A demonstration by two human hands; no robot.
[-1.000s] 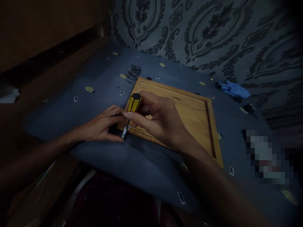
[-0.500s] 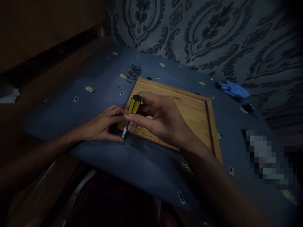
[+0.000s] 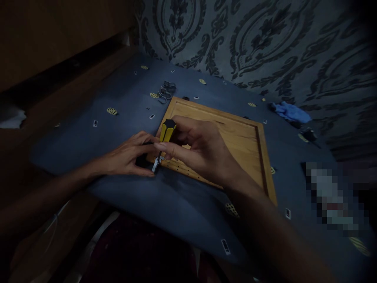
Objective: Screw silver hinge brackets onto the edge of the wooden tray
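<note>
My right hand (image 3: 197, 143) is closed round a screwdriver (image 3: 167, 133) with a yellow and black handle, its thumb and fingers near the lower end. The screwdriver stands almost upright, tip down on a small metal hinge (image 3: 156, 164) at the near left edge of a framed wooden cabinet door (image 3: 232, 139). My left hand (image 3: 129, 154) steadies the hinge, thumb at its lower end and fingers by the door's corner. The screw under the tip is too small to make out. Small dark holes run along the door's near edge.
The door lies on a blue patterned tablecloth (image 3: 123, 86). Beyond its far left corner is a cluster of metal hardware (image 3: 166, 91). A blue cloth (image 3: 291, 111) and a dark object (image 3: 308, 134) lie to the right, with a blurred item (image 3: 332, 196) nearer. Patterned wallpaper (image 3: 253, 35) backs the table.
The screwdriver handle has turned slightly in my right hand, so its yellow panels face differently. My left hand and the hinge stay in place.
</note>
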